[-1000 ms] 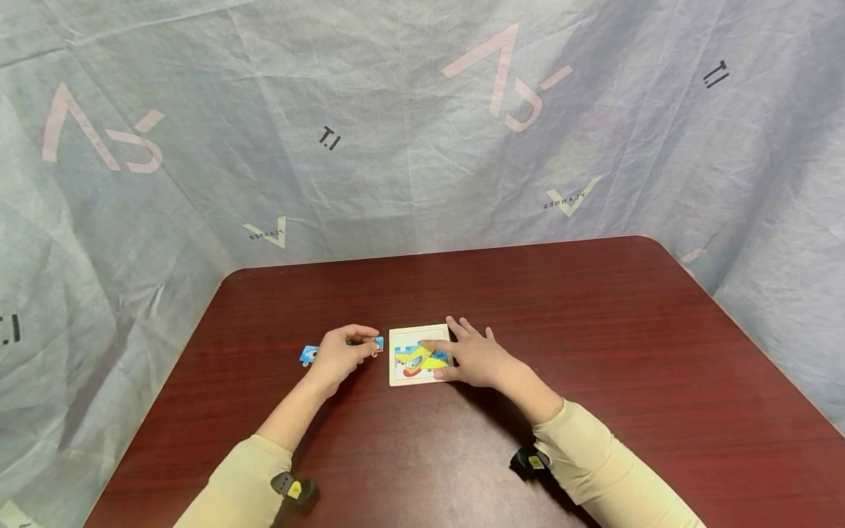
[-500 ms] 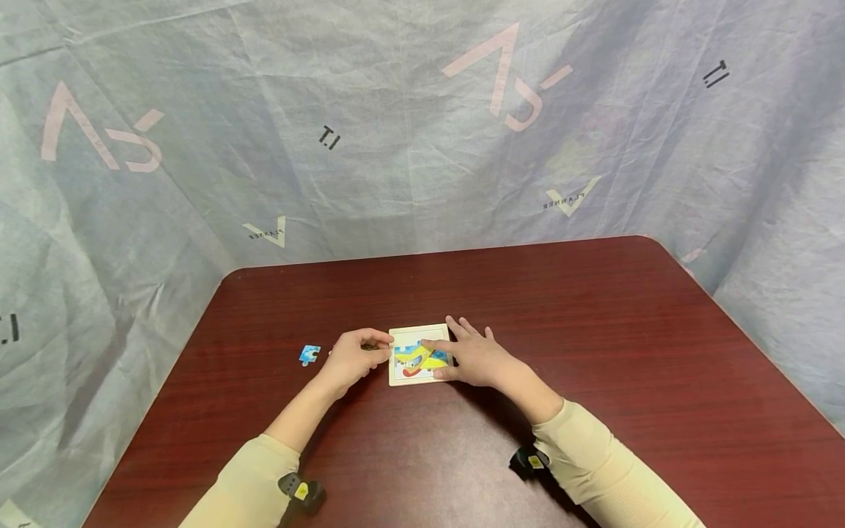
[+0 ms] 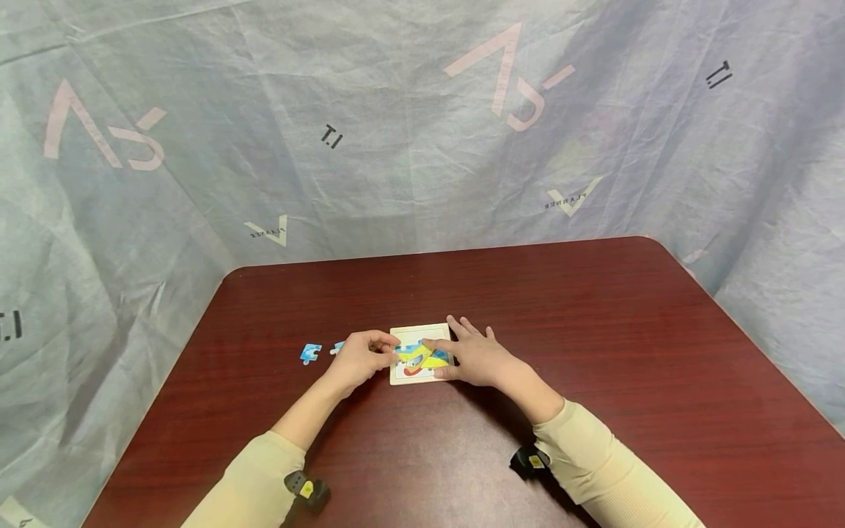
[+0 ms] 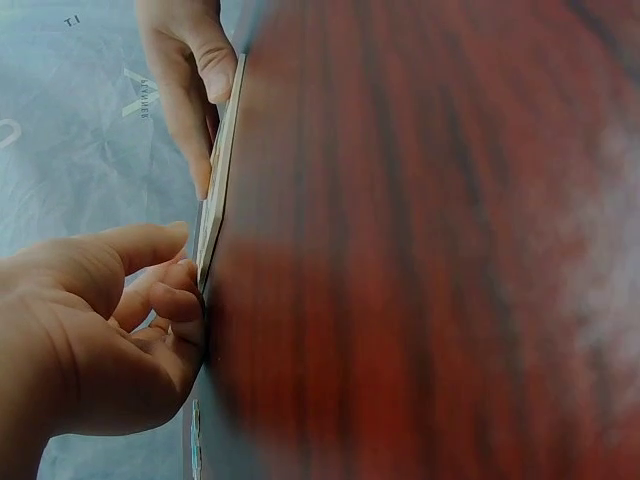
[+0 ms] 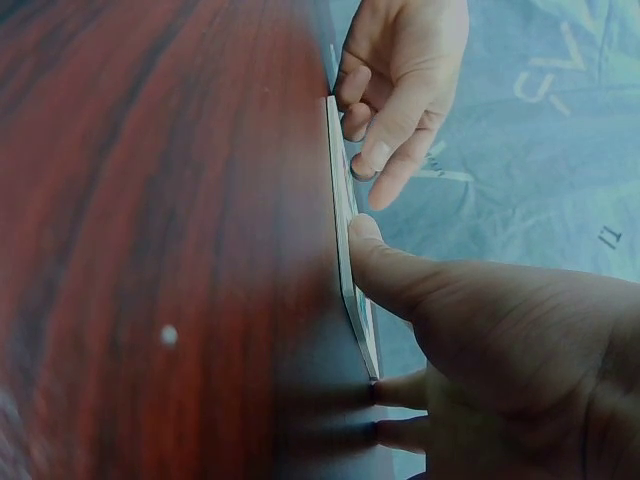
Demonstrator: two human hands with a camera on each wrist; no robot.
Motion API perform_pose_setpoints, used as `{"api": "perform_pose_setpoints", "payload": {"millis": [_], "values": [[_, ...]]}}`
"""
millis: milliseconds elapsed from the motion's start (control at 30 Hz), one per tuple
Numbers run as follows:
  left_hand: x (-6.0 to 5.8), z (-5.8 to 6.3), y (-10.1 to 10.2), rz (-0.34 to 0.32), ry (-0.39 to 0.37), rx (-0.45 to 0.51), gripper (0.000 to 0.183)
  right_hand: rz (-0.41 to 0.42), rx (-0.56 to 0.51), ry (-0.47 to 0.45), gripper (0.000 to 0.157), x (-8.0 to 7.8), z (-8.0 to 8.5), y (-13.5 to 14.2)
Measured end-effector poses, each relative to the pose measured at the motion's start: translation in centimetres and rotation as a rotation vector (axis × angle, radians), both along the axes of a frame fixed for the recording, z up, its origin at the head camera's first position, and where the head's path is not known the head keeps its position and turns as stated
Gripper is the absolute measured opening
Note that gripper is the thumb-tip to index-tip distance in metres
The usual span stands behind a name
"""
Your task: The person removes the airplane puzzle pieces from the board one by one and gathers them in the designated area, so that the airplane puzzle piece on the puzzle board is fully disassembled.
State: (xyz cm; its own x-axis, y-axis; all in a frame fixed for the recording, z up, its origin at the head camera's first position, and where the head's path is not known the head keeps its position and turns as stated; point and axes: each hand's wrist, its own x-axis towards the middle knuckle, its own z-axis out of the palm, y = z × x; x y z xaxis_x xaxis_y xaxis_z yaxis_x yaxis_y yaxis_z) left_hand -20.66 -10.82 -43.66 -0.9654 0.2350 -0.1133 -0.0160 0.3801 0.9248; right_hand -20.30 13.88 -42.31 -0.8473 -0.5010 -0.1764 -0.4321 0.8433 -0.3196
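A small jigsaw puzzle in a pale wooden tray [image 3: 419, 328] lies flat on the table, showing a yellow and red plane on blue. Over the tray's left edge, my left hand [image 3: 359, 359] pinches a puzzle piece between thumb and forefinger; the fingers mostly hide the piece now. My right hand [image 3: 482, 358] rests spread on the tray's right side, thumb and forefinger on the picture and the other fingers beyond the rim. From the right wrist, the thumb [image 5: 366, 230] shows at the tray's near edge [image 5: 342, 240].
Two loose blue puzzle pieces lie left of the tray: one piece [image 3: 310, 353] farther out, the other piece [image 3: 337, 347] partly behind my left hand. The dark red table [image 3: 561, 301] reaches back to a grey cloth backdrop [image 3: 396, 183].
My left hand has moved right with the puzzle piece, from beside the tray to over its left edge. A second loose piece has come into sight behind it. My right hand has stayed still.
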Motion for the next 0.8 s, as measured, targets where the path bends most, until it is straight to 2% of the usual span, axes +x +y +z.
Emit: {"api": "perform_pose_setpoints", "payload": {"millis": [133, 367, 800], "values": [[-0.03, -0.08, 0.08, -0.003, 0.006, -0.025, 0.023, 0.001, 0.001, -0.001, 0.061, -0.08, -0.08, 0.05], [-0.09, -0.09, 0.37, 0.006, 0.065, -0.111, 0.025, -0.004, 0.005, -0.004, 0.061, -0.11, -0.1, -0.07], [-0.13, -0.08, 0.55, 0.008, 0.079, -0.16, 0.023, -0.011, 0.013, -0.008, 0.061, -0.15, -0.15, -0.15]]}}
